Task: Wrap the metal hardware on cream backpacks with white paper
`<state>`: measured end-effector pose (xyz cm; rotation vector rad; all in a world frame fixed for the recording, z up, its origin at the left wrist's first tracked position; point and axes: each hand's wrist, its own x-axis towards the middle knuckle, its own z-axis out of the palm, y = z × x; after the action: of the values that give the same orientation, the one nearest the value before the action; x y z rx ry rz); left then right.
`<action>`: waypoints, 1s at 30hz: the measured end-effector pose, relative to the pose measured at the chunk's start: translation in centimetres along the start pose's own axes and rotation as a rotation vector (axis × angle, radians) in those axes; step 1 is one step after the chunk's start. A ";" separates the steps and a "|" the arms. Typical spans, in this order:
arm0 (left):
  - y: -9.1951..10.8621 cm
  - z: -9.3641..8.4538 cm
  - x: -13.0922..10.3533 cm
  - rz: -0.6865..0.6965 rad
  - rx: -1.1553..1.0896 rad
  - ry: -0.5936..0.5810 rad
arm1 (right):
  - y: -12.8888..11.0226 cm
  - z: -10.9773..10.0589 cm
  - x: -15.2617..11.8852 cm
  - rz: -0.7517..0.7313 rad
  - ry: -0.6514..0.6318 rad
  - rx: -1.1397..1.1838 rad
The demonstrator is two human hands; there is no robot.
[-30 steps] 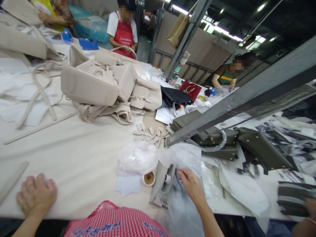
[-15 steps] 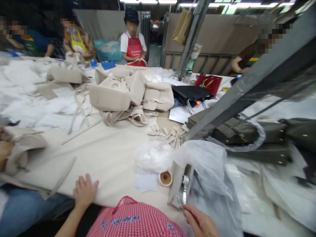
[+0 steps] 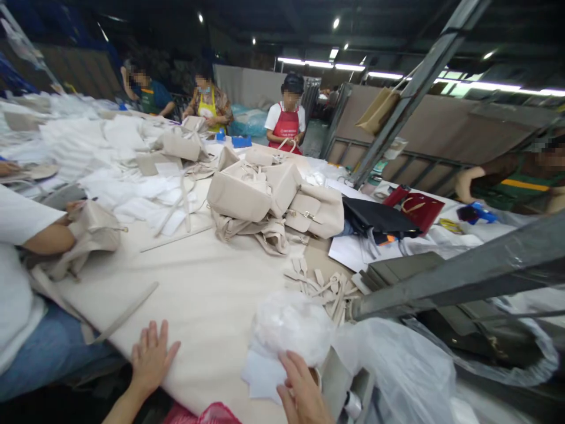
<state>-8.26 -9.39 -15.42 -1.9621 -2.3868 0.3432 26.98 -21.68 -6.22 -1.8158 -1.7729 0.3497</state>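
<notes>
My left hand (image 3: 152,362) lies flat with its fingers spread on the near edge of the cream-covered table (image 3: 203,294). Fingers stretched and thumb apart, my right hand (image 3: 304,391) is over the white cloth or paper pieces (image 3: 262,374), holding nothing that I can see. Its fingertips are at the edge of a crumpled white translucent bundle (image 3: 293,327); I cannot tell whether they touch. Behind that hand, a small round cup (image 3: 315,376) is mostly hidden. To its right stands a beige open holder (image 3: 338,386) with a white and metal tool (image 3: 353,406) in it.
Beige bags (image 3: 241,191) are piled mid-table, with loose straps (image 3: 338,294) nearer. A slanted metal beam (image 3: 477,271) crosses the right side, above dark green bags (image 3: 472,335). At left a co-worker's arm (image 3: 48,235) reaches to a beige bag (image 3: 95,229). Several people work opposite.
My right hand has left the metal tool in the holder and moved left and up over the cup and white pieces. The view has tilted up and shifted left. My left hand stays flat.
</notes>
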 end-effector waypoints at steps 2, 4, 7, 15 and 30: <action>0.0 -0.2 0.0 0.002 -0.003 -0.019 | 0.2 0.6 2.2 0.025 0.003 -0.070; -0.1 -0.3 0.1 -0.001 -0.014 -0.035 | 0.5 1.3 4.3 0.055 -0.050 -0.188; 0.0 -0.3 0.0 -0.008 -0.038 -0.061 | 0.6 2.3 6.5 0.023 -0.210 -0.390; 0.6 -2.7 0.5 -0.042 -0.263 -0.074 | -1.6 3.7 4.1 -0.104 -0.332 -0.455; 25.3 -14.6 0.0 0.628 -0.726 -0.355 | -1.7 1.5 1.5 -0.149 -0.399 -0.389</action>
<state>18.60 -2.69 -5.95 -3.2187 -2.1824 -0.2452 24.86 -19.96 -6.15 -1.9552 -2.3755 0.3434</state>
